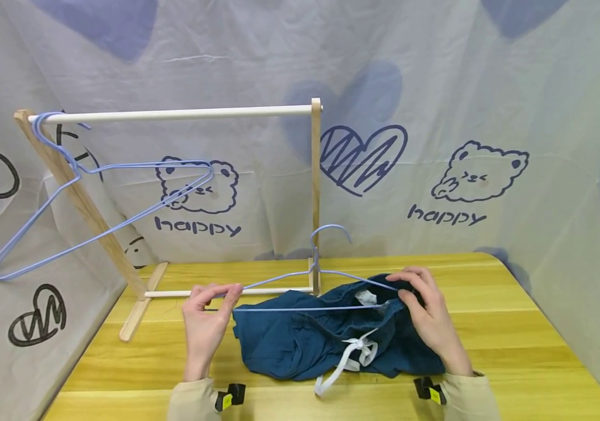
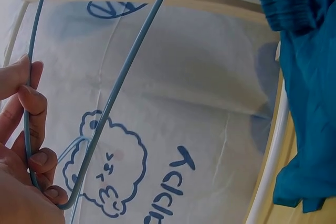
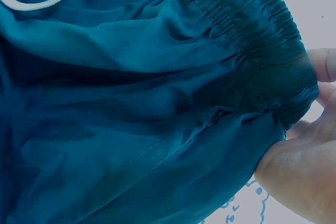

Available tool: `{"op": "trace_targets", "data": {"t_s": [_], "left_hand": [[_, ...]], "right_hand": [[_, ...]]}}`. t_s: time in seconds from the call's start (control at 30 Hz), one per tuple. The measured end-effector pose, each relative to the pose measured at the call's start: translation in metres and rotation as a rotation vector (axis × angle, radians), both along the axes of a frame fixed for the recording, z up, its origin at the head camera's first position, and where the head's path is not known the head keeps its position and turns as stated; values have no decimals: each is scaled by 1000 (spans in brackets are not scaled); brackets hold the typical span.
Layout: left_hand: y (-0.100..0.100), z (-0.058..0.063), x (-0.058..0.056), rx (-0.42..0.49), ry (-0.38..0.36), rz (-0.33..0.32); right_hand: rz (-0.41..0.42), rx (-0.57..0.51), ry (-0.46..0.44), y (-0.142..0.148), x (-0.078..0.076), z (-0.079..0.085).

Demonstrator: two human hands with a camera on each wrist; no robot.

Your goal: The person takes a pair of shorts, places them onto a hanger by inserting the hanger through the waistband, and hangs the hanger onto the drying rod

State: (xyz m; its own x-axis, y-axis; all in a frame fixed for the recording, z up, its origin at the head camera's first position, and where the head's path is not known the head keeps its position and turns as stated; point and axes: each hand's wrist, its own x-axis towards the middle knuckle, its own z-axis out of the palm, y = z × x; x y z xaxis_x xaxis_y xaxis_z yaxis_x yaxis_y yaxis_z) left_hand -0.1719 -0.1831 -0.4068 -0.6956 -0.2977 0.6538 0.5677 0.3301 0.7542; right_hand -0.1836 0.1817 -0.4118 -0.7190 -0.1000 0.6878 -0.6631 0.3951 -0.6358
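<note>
Dark teal shorts point(image 1: 289, 345) with a gathered elastic waistband and a white drawstring point(image 1: 350, 356) lie on the table. A thin blue hanger point(image 1: 315, 266) stands above them, hook upward. Its left end is pinched by my left hand point(image 1: 206, 330), whose fingers curl round the wire in the left wrist view. The hanger's right end goes into the waist opening. There my right hand point(image 1: 431, 318) grips the waistband point(image 3: 278, 72) between thumb and fingers. Whether it also touches the hanger's tip is hidden by the cloth.
Behind the shorts stands a wooden rack point(image 1: 316, 187) with a white top bar point(image 1: 184, 114). Nested blue hangers point(image 1: 144, 165) hang at the bar's left end. The yellow wood-grain table point(image 1: 510, 327) is surrounded by a printed curtain point(image 1: 463, 93).
</note>
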Motion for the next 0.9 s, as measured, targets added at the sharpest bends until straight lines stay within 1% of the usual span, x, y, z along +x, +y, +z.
{"op": "trace_targets", "data": {"t_s": [0.2,0.43,0.57,0.73,0.9], "left_hand": [[8,-1,-1,-16,0,-13],[18,-5,-4,-59,7,-9],[24,-7,-4,-67,-19,-17],[31,-8,-4,-64,-65,-22],[35,-10,-4,-62,-72,-30]], "right_hand": [[11,9,-6,-3,1,-1],[17,12,1,-6,1,-1],[19,32,8,-8,1,-1],[31,71,-16,-9,1,-1],[17,104,-36,-12,2,0]]}}
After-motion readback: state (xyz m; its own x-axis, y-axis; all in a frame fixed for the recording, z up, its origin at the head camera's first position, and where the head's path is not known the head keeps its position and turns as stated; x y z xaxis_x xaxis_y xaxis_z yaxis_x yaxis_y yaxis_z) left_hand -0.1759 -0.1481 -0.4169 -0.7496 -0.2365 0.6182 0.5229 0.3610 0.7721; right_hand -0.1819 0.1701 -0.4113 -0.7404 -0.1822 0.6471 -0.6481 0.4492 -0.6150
